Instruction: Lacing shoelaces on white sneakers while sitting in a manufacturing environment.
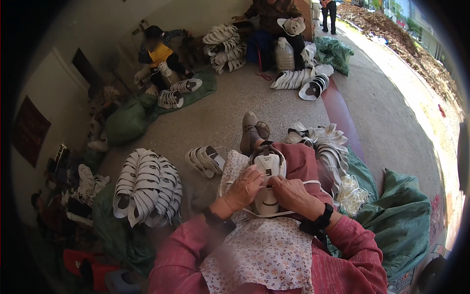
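A white shoe upper point(268, 200) lies across my lap, its perforated part point(269, 163) pointing away from me. My left hand point(245, 187) grips its left side with bent fingers. From the right, my right hand point(294, 196) pinches at the middle of the upper, close to my left fingertips. A white shoelace point(311, 182) shows by the right hand, and another white strip point(250, 213) runs along the near side of the upper. The exact spot where the lace meets the upper is hidden by my fingers. A flowered apron point(259, 255) covers my lap.
Nested shoe uppers point(147, 183) are stacked left of me, with a small pair point(205, 160) nearer. On my right are more uppers point(329, 147), a bundle of white laces point(351, 196) and a green sack point(396, 220). Two people point(161, 54) point(274, 19) sit beyond among further stacks.
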The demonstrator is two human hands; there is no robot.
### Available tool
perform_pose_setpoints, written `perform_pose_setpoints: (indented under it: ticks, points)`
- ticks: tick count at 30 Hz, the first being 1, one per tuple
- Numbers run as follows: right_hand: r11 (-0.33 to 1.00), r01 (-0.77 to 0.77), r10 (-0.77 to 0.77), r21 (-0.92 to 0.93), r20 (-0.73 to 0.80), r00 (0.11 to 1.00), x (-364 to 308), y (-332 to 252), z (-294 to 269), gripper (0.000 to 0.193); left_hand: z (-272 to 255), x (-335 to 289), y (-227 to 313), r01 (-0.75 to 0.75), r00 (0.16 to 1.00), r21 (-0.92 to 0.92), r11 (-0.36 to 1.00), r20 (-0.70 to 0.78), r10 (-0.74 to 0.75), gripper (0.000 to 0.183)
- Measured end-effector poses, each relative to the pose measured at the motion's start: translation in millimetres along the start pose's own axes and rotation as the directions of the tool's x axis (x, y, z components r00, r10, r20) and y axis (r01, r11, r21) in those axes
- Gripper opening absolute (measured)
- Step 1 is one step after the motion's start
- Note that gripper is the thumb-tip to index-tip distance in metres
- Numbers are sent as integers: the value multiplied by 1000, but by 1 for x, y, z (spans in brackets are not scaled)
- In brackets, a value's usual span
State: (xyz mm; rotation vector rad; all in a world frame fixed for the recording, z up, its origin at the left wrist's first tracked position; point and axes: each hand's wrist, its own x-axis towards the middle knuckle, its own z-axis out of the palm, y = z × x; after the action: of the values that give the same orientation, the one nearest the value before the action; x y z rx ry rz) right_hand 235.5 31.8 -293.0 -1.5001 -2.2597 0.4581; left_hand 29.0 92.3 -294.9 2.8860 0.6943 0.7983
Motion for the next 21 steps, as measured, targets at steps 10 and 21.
perform_pose_setpoints:
  ticks: [10, 21]
  points:
    - [995, -93, 93, 19, 3, 996, 4, -2, -2, 22, -78, -92, -68, 540, 834, 371, 755, -356, -421, 10]
    - [1000, 15, -15, 3, -1, 1000, -50, 32, -41, 13, -69, 10, -22, -86, 376, -918, -387, 330, -866, 21]
